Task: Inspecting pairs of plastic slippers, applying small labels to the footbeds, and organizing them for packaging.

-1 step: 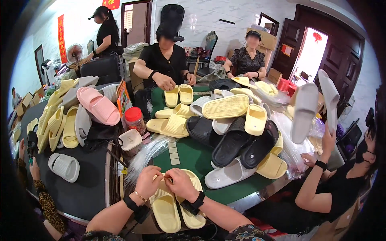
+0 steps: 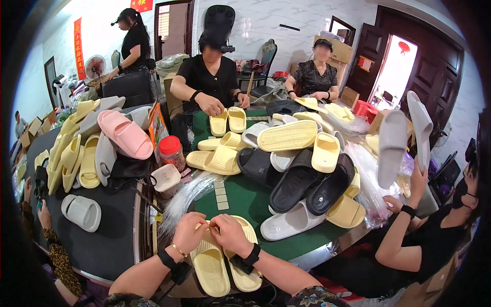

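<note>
Left hand point(image 2: 189, 233) and right hand point(image 2: 229, 234) adjacent, fingers curled narrow, grip contents not determinable, pale-yellow slippers point(image 2: 211, 271) directly beneath, near side of green-topped desk point(image 2: 240, 198), slipper heap point(image 2: 291, 185) beyond.

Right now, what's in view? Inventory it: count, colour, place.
green table: one, green, centre
black table: one, black, left
front slides: two, pale yellow, lower middle
piled slides: many, yellow, black, grey, on green table
heaped slides: many, yellow, grey, pink, on black table
separate slide: at least one, light grey, on black table
raised slides: two, grey, at right
jar: one, clear, red-lidded, left of middle
tub: one, white-lidded, beside jar
plastic bags: several, clear, right of centre
fan: one, colour unclear, back left
cardboard boxes: several, brown, back
co-workers: at least five, mostly dark-clothed, around tables
left hand and right hand: one each, black wristbands, at front slides
</note>
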Tool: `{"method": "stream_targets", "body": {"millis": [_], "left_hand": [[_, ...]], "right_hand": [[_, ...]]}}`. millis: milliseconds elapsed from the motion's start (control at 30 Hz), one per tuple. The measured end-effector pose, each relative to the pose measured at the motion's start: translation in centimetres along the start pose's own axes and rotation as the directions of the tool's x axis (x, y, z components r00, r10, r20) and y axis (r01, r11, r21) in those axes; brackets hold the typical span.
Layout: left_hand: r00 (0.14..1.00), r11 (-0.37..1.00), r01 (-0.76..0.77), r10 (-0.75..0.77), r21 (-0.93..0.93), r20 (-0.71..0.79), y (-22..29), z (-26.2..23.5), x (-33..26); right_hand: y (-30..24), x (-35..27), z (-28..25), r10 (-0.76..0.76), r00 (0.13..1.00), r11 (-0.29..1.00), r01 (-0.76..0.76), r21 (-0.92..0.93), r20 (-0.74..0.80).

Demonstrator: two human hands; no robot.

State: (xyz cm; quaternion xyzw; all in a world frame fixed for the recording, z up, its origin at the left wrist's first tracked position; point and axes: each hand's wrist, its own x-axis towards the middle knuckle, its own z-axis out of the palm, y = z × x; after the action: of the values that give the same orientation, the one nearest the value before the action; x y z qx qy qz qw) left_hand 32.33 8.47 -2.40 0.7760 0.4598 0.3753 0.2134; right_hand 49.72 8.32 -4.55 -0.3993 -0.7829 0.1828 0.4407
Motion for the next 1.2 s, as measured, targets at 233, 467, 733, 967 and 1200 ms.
{"method": "stream_targets", "body": {"millis": [233, 467, 733, 967, 1200], "left_hand": [[0.999, 0.999, 0.038, -0.038, -0.002, -0.009, 0.3, -0.3, 0.4], [0.997, 0.999, 0.047, -0.046, -0.018, 0.057, -0.1, 0.1, -0.1], [0.997, 0.999, 0.045, -0.045, -0.004, -0.070, -1.5, 0.0, 0.2], [0.974, 0.974, 0.212, -0.218, -0.081, -0.067, -0.5, -1.5, 0.3], [0.888, 0.941, 0.338, -0.329, 0.030, 0.322, -0.6, -0.3, -0.5]], "right_hand": [[-0.1, 0.1, -0.1, 0.031, 1.000, 0.999, -0.031, 0.023, -0.003], [0.2, -0.1, 0.2, 0.023, 1.000, 0.999, -0.023, 0.036, -0.005], [-0.6, 0.2, -1.4, 0.155, 0.975, 0.983, -0.137, 0.120, -0.158], [-5.6, -3.6, -5.5, 0.274, 0.932, 0.962, -0.262, -0.081, 0.237], [-5.9, -5.9, -3.6, 0.474, 0.739, 0.847, -0.236, -0.476, 0.478]]}}
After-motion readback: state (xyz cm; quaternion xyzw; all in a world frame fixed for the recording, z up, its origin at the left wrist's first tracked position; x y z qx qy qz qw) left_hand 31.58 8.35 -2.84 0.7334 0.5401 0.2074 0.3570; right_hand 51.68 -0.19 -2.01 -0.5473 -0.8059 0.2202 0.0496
